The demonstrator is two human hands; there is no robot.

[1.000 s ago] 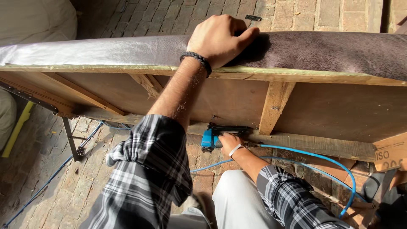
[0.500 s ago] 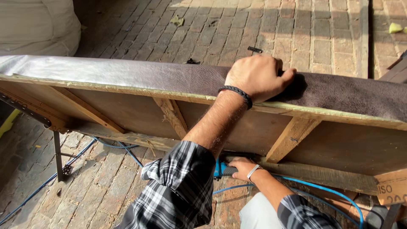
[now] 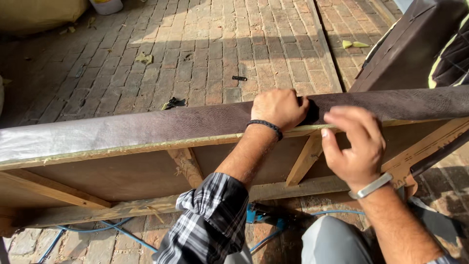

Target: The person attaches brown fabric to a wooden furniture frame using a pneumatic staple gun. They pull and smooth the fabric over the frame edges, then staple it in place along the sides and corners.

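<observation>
Brick paving [image 3: 205, 54] in reddish-brown blocks forms the ground, partly sunlit and partly shaded. Across it stands a long wooden furniture frame [image 3: 146, 171] of pale timber rails and plywood panel, lying lengthwise through the view. A strip of dark brown leather-like upholstery fabric [image 3: 161, 124] is stretched over the frame's top rail and runs its full length.

Left hand [image 3: 278, 108]: closed into a loose fist, pressing down on the brown fabric at the top rail, right of the frame's middle. A black braided wristband [image 3: 265, 126] sits on that wrist; the forearm leads back to a rolled black-and-white plaid sleeve [image 3: 210, 225].

Right hand [image 3: 352, 144]: raised just in front of the top rail, immediately right of the left hand, fingers spread and slightly curled, holding nothing. Contact with the fabric edge cannot be confirmed. A silver metal bracelet [image 3: 370, 186] circles that wrist.

Below the frame's lower rail, a blue pneumatic tool [image 3: 264, 217] rests on the ground near the person's knees, with a thin blue air hose [image 3: 112, 230] trailing left beneath the frame. No hand touches it.

Beyond the frame, a small black object [image 3: 239, 78] and scattered yellow scraps [image 3: 352, 44] lie on the bricks. A second dark upholstered piece [image 3: 415, 44] leans at the frame's far right end.
</observation>
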